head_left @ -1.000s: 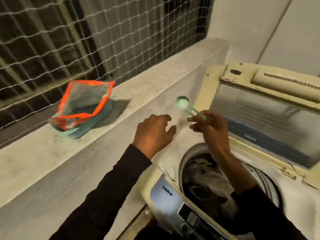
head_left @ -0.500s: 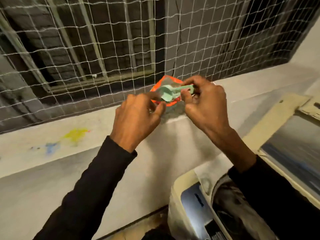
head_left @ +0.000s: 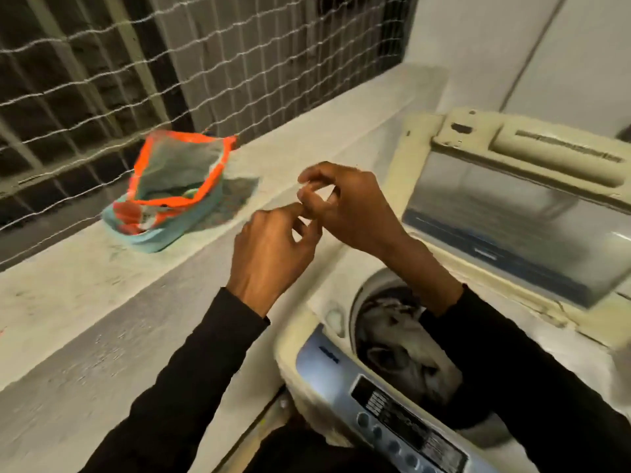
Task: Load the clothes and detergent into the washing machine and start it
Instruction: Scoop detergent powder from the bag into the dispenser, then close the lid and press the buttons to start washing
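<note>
Detergent pouch [head_left: 174,186] now holds the green scoop [head_left: 188,192], released since before; left hand [head_left: 273,247] and right hand [head_left: 345,203], empty, fingers loosely curled, touch above the washing machine [head_left: 375,397].

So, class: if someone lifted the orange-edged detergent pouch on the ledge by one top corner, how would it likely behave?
The detergent pouch would probably flop, since its thin walls already sag and crease. It may spill: its mouth gapes open. It likely will not roll, as its base slumps flat on the ledge.
</note>
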